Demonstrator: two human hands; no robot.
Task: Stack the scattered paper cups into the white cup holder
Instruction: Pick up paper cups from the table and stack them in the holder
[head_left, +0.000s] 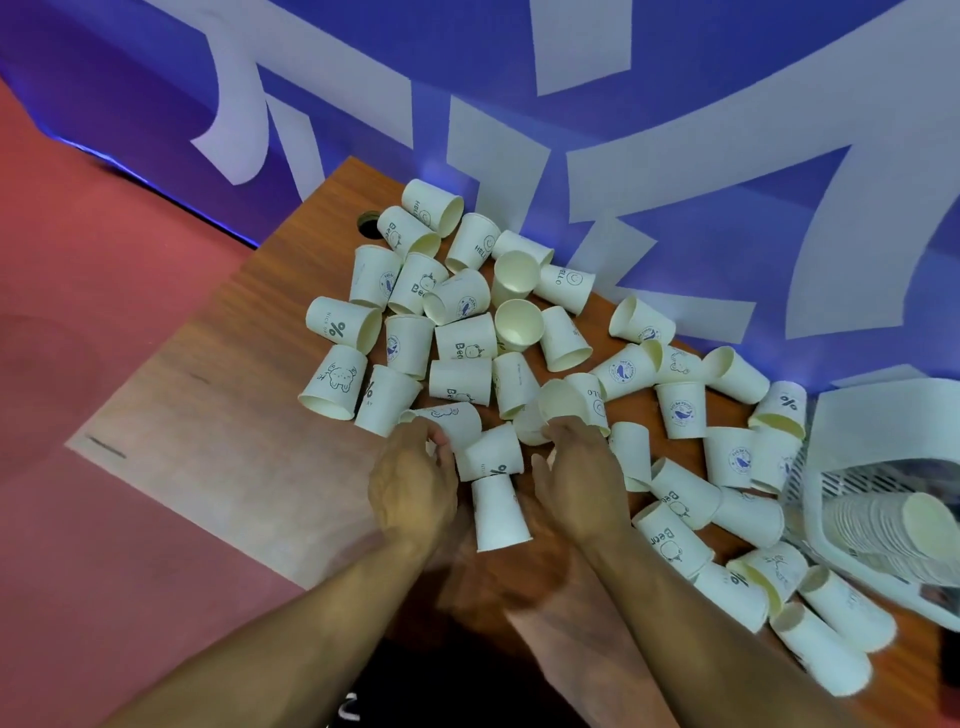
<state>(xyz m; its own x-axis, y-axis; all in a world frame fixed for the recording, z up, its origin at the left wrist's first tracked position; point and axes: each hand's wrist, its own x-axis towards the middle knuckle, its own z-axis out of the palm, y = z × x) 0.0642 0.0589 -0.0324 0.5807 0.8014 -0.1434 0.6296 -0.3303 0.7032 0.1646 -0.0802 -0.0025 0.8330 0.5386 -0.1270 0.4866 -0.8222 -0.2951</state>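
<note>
Scattered paper cups (462, 340) lie on their sides and upside down across the wooden worktop (218, 374), from its left part to its right edge. My left hand (413, 480) is near centre, fingers curled around the rim of a tipped bear-print cup (449, 418). My right hand (579, 475), just beside it, grips a cup (563, 400) with its mouth facing me. Between both hands stands an inverted cup (498, 512). At far right, the white cup holder (883, 431) lies on its side, containing a nested cup stack (883, 525).
</note>
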